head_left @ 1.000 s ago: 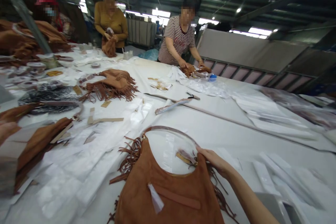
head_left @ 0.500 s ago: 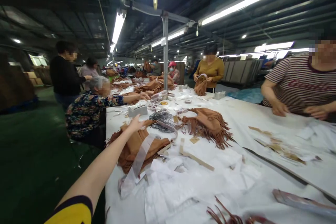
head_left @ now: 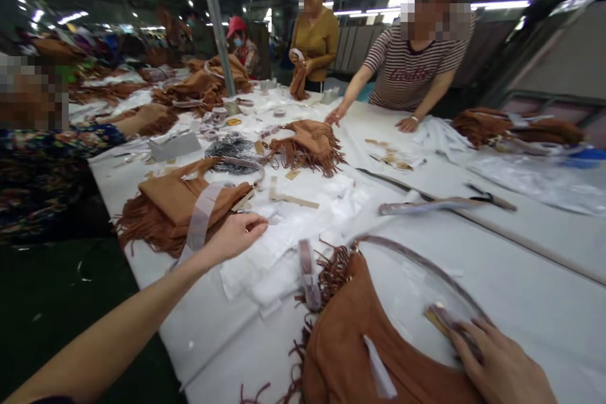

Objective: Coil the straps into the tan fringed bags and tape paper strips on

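My left hand (head_left: pixel 243 231) reaches over the white sheets (head_left: pixel 284 233), its fingers pressed together; whether something thin is between them is too small to tell. Beside it lies a brown fringed bag (head_left: pixel 165 202) with a translucent strip (head_left: pixel 203 214) across it. At the lower right, my right hand (head_left: pixel 502 360) has its fingers closed around a small tan and dark object (head_left: pixel 442 319) that I cannot make out. That hand is at the right side of a large brown bag (head_left: pixel 350 328) with a curved, wrapped strap (head_left: pixel 416 259).
Another fringed bag (head_left: pixel 307 142) lies mid-table by black-and-white wrapping (head_left: pixel 234 151). A long dark strip (head_left: pixel 511 240) crosses the right side. A person in a striped shirt (head_left: pixel 411 69) leans at the far edge; a floral sleeve (head_left: pixel 61 145) reaches in from the left.
The view has turned right and down. My left hand has moved from the fringed bag to the white sheets. My right hand and the large brown bag have come into view.
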`<state>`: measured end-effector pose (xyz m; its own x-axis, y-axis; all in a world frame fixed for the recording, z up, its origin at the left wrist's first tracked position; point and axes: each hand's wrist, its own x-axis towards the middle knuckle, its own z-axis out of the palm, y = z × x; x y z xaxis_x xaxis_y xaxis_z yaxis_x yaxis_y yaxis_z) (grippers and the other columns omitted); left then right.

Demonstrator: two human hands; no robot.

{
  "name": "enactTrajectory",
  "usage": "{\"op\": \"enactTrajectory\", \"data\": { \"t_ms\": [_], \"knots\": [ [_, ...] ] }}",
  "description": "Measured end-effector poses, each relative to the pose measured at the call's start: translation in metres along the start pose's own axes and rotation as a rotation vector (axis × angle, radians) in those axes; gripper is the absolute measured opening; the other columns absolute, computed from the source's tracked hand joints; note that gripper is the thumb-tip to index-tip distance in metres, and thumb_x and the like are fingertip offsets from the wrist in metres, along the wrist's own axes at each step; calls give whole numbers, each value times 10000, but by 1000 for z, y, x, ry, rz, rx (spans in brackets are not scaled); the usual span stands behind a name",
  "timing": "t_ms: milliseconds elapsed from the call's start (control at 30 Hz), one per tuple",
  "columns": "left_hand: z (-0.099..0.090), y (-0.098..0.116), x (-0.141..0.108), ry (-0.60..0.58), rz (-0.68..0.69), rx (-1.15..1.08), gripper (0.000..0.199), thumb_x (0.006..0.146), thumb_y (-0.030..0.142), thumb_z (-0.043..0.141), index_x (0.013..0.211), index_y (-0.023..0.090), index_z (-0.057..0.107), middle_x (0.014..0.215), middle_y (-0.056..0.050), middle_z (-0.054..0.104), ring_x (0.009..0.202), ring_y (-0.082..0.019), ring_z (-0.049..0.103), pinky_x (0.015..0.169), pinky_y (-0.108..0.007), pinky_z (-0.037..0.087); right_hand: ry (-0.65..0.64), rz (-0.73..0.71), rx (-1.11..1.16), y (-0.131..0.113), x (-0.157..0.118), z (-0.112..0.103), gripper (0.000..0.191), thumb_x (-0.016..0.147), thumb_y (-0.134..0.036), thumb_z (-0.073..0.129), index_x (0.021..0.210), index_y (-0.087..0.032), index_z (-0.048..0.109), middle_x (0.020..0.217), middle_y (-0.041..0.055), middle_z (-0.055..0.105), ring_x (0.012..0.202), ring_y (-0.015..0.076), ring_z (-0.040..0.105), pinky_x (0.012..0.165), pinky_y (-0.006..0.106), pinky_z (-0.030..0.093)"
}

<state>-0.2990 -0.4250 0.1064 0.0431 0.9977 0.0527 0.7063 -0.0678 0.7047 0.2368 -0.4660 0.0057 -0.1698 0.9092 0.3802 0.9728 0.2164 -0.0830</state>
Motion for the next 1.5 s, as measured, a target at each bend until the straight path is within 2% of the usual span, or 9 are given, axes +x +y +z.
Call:
{"op": "enactTrajectory", "data": {
  "t_ms": [133,333,567,733,900,1067,1267,1367,1500],
  "knots": [
    [45,27,4,-160,45,93,449,846,521,469,1080,187,657,1005,-60,690,820,-202,611,728,-287,434,-70,-1,-136,-3,1,3,472,858,-497,309,972,-225,678,1071,118,650,959,313,620,771,465,525],
    [78,19,42,-252,-69,72,343,743,446,590,928,169,672,923,-77,687,847,-239,602,707,-287,429,-32,-40,-98,-4,-5,-3,425,880,-418,322,923,-195,682,1053,125,659,943,290,626,807,443,515],
    [51,48,39,-188,-111,-237,531,768,408,594,1219,136,528,836,-48,651,720,-178,593,638,-268,435,107,-3,11,-2,-8,-2,402,880,-422,360,974,-182,670,1036,129,669,970,301,622,821,474,514],
    [43,108,41,-392,-90,-444,717,681,386,733,1297,149,453,760,-8,607,666,-136,555,590,-233,404,207,32,307,-42,21,-41,375,885,-447,432,1067,-185,631,1092,125,657,1017,266,612,941,443,478],
    [99,174,25,-742,-40,-541,988,536,339,849,1364,177,336,832,-21,647,699,-152,588,631,-246,443,52,-103,600,-111,41,-97,544,837,-451,579,1298,-179,480,1290,132,553,1175,275,527,1001,445,442],
    [160,182,-10,-994,-45,-694,942,586,375,837,1352,194,320,826,-9,627,711,-140,592,663,-245,458,-201,-79,858,-137,1,-94,402,902,-293,484,1292,-201,464,1170,94,632,1046,229,610,880,351,510],
    [206,169,-29,-959,109,-659,467,748,486,681,1047,145,570,913,-54,645,815,-159,591,729,-253,457,-116,173,696,-115,-43,-68,377,928,-291,404,1291,-200,456,1039,95,655,924,235,638,791,360,537],
    [220,178,-6,-943,242,-541,422,834,516,549,1007,134,600,913,-48,645,830,-162,577,752,-259,456,-56,68,508,-94,-30,-64,320,915,-212,382,1201,-207,526,1073,100,612,1009,234,587,893,383,489],
    [241,181,36,-645,418,-188,435,946,435,278,985,152,606,976,-73,644,949,-200,568,865,-316,446,-78,309,214,-58,4,-58,226,917,-223,416,1063,-153,573,941,99,573,883,226,590,836,356,481]
  ]
}}
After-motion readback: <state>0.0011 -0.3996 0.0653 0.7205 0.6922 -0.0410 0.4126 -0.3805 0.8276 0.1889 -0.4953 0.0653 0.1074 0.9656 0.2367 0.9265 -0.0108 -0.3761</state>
